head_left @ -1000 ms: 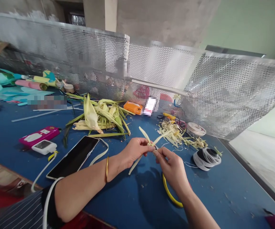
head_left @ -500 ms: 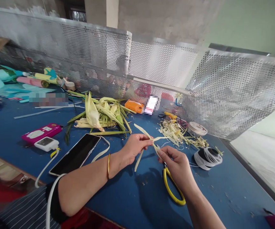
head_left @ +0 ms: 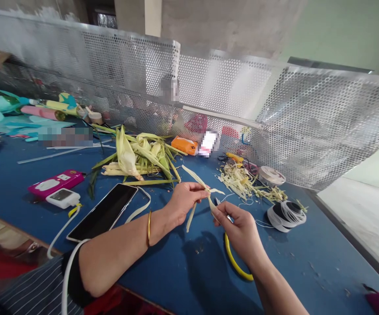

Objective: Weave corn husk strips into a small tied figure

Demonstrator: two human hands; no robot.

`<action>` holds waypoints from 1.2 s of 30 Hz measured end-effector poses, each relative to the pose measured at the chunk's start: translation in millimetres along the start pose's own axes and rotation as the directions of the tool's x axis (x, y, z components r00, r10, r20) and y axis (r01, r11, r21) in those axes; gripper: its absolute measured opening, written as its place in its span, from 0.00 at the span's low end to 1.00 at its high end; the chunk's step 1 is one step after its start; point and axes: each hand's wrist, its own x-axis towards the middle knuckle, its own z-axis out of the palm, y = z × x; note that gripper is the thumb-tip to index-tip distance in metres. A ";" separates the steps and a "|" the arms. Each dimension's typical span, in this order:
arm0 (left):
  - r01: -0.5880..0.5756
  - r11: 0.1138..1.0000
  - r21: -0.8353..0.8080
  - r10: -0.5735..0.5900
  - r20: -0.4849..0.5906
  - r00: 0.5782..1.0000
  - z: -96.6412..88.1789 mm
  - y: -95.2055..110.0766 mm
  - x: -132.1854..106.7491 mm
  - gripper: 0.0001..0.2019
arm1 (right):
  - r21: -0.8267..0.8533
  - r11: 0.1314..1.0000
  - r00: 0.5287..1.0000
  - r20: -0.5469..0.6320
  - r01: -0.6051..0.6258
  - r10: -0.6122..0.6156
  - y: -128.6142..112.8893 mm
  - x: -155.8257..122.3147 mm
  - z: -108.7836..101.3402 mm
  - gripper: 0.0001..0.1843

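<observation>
Pale strips of corn husk [head_left: 193, 174] cross each other between my two hands, above the blue table [head_left: 163, 271]. My left hand [head_left: 186, 201] pinches them where they cross, with loose ends sticking out to several sides. My right hand [head_left: 237, 225] pinches the strip end nearest me between thumb and fingers. Scissors with yellow handles [head_left: 233, 258] lie on the table below my right hand, which partly hides them; their blade tip shows beyond my fingers. Ahead of my left hand is a heap of green and cream corn husks [head_left: 127, 153].
A spool of white cord [head_left: 286, 216] stands at the right, near shredded husk scraps [head_left: 238, 179] and a tape roll [head_left: 271, 175]. A black-screened phone [head_left: 104, 212], a white cable and a magenta power strip [head_left: 56, 183] lie left. Perforated metal sheeting [head_left: 222, 83] borders the back.
My right hand has drawn the strip end slightly left and toward me, so it points more downward. My left hand keeps its pinch on the crossing.
</observation>
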 end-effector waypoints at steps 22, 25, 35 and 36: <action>0.087 0.981 0.173 -0.143 0.346 0.927 3.4 6.2 -17.0 0.09 | 0.663 0.720 0.943 -0.066 -0.202 0.325 14.8 14.7 5.4 0.17; 0.111 0.974 0.198 -0.175 0.347 0.921 2.4 2.0 -14.3 0.09 | 0.638 0.748 0.943 -0.099 -0.185 0.317 15.3 15.5 5.7 0.16; 0.159 0.938 0.308 -0.281 0.404 0.871 -2.0 2.7 -14.7 0.13 | 0.599 0.791 0.933 -0.198 -0.128 0.300 18.4 17.1 7.0 0.18; 0.165 0.937 0.309 -0.285 0.398 0.872 -1.5 4.1 -15.4 0.13 | 0.610 0.780 0.934 -0.178 -0.144 0.311 20.4 18.1 6.1 0.19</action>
